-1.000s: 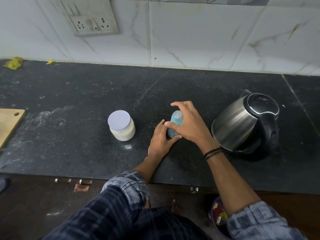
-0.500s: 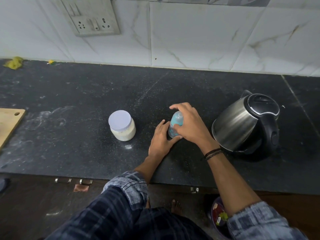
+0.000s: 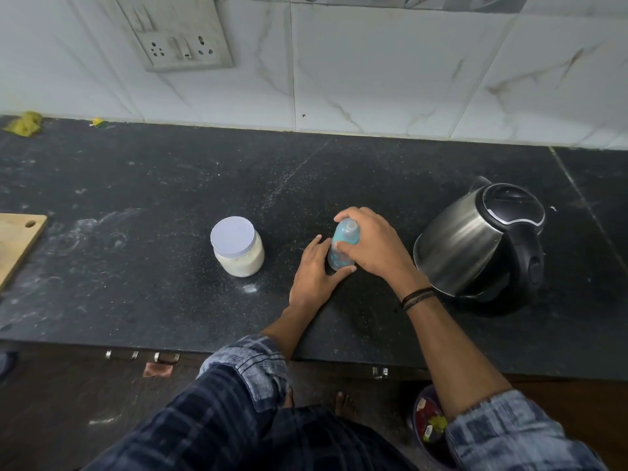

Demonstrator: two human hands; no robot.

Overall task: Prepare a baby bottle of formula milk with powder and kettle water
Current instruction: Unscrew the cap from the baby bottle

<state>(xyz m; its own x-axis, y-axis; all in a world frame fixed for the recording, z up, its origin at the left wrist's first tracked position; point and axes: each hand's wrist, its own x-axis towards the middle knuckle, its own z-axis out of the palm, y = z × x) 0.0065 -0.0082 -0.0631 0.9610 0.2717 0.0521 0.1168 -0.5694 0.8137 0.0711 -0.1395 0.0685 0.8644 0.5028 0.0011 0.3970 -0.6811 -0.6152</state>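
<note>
The dark bench is dusted with pale specks and carries everything. The steel kettle stands with its lid down, close beside the right forearm. An elbow swinging out during a twist could knock it, and if the water inside is hot that means a scald. The powder jar, lid on, sits to the left, apart from both hands and out of harm's way. The baby bottle stands on the bench between jar and kettle. The left hand wraps its lower body. The right hand has its grip closed over the top, probably on the cap, though the fingers hide the join. If the lower grip slackens, the bottle will spin or tip instead of opening. A cap that comes free suddenly could drop onto the gritty bench.
</note>
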